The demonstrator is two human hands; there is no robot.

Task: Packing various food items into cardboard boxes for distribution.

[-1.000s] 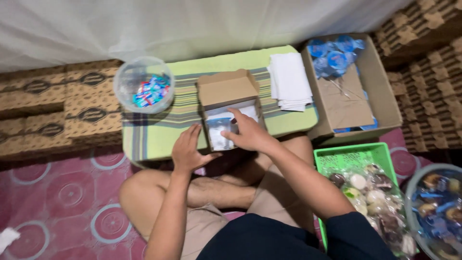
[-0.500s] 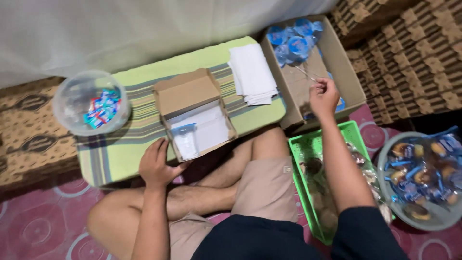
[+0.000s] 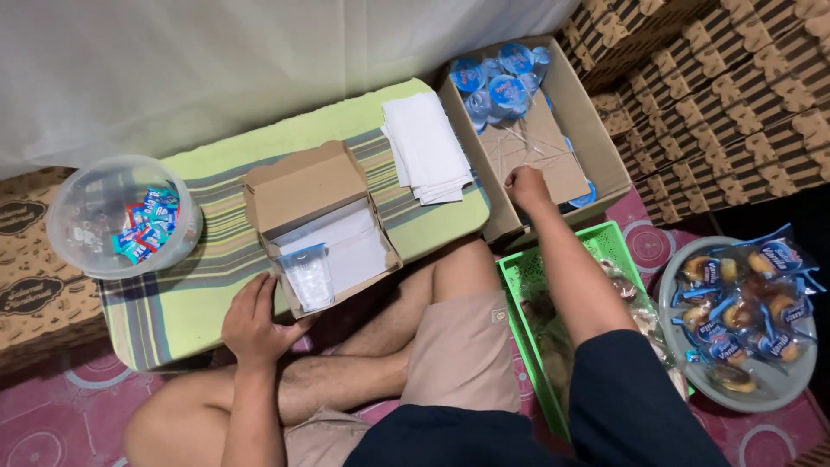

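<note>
A small open cardboard box (image 3: pixel 304 184) lies on a green striped cushion (image 3: pixel 199 294); inside it are a white napkin (image 3: pixel 350 246) and a sealed clear water cup (image 3: pixel 308 277). My left hand (image 3: pixel 253 322) rests with fingers apart at the box's near-left corner, touching its edge. My right hand (image 3: pixel 525 187) reaches into a big carton (image 3: pixel 596 138) at the right. Its fingers are closed on thin clear straws (image 3: pixel 501 151) that lie on a cardboard sheet. Blue-lidded water cups (image 3: pixel 501 82) fill the carton's far end.
A stack of white napkins (image 3: pixel 428 147) lies on the cushion's right end and a clear bowl of sweets (image 3: pixel 121 220) on its left. A green basket (image 3: pixel 566 255) of wrapped snacks and a bowl of packaged buns (image 3: pixel 743 320) stand at my right. Patterned flat boxes (image 3: pixel 726 78) are piled behind.
My right hand left the small box, where it had been at the water cup, and moved right into the big carton. The view has swung right. My left hand stays by the box.
</note>
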